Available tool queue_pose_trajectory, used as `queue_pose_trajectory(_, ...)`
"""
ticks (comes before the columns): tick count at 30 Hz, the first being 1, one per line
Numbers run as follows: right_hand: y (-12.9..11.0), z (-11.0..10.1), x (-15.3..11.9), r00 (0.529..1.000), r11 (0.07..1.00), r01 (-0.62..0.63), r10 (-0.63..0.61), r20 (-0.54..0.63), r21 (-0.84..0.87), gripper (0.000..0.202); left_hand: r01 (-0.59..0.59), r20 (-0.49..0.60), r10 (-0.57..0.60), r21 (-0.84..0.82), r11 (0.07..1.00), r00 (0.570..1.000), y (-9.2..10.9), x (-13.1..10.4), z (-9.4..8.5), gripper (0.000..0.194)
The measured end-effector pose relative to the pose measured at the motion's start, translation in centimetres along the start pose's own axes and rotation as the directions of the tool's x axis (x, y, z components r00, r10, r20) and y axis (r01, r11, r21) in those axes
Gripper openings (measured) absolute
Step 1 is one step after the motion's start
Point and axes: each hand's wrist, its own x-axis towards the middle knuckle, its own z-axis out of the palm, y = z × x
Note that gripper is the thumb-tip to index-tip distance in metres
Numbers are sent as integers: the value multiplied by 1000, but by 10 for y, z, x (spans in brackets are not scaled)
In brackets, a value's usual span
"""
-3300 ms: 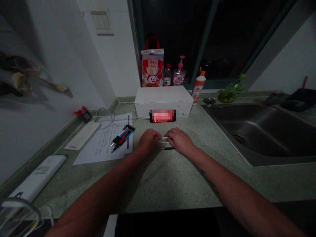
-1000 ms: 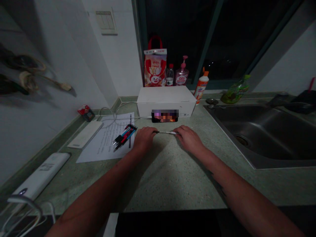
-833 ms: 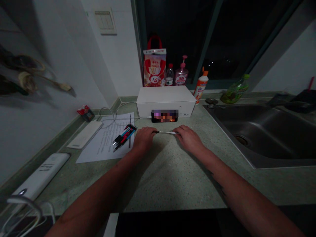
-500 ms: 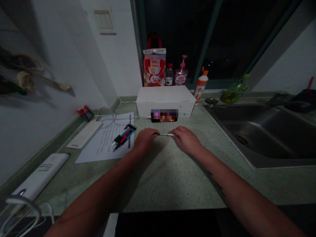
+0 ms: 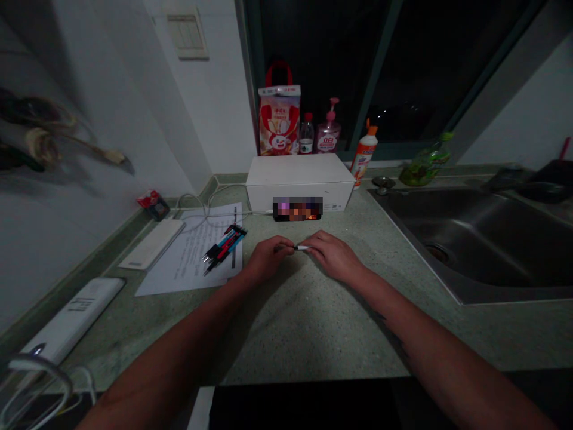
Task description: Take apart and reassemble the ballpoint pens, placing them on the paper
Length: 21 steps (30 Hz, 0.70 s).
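A: What stands at the far left of the counter?
B: A white power strip (image 5: pixel 74 322), lying obliquely; beyond it, a flat white case (image 5: pixel 153 243) partly overlaps a printed sheet (image 5: pixel 185 263).

A: And upon the sheet?
B: A cluster of pens (image 5: pixel 225 248), blue, red and black, laid diagonally near its right edge.

A: Next to the right?
B: The left hand (image 5: pixel 271 255), its fingertips closed on the dark end of a slim pen (image 5: pixel 302 248).

A: Where, exactly, is that pen?
B: Between the two hands, roughly level, above or on the counter; contact with the surface cannot be determined. Behind it, a phone (image 5: pixel 297 211) leans against a white box (image 5: pixel 299 170).

A: The opposite end?
B: Pinched, at its white portion, by the right hand (image 5: pixel 335 254). The hands are near each other, a short length of pen showing between their fingertips.

A: And farthest right?
B: A steel sink (image 5: pixel 492 239), well apart from both hands.
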Motion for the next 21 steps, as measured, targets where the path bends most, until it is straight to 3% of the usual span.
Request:
queue_pose_trajectory(7,1,3,1,1000,1000,-1,1,17,1,27,-39,-32,41,59,997,999,4,-3,0,11)
queue_pose_trajectory(16,-8,2,2,994,985,-111,111,5,130,17,-128,-80,140,148,981,987,4,-4,1,14)
queue_pose_trajectory(21,-8,3,2,990,986,-137,138,0,98,13,-229,-86,247,176,957,965,0,-4,2,13)
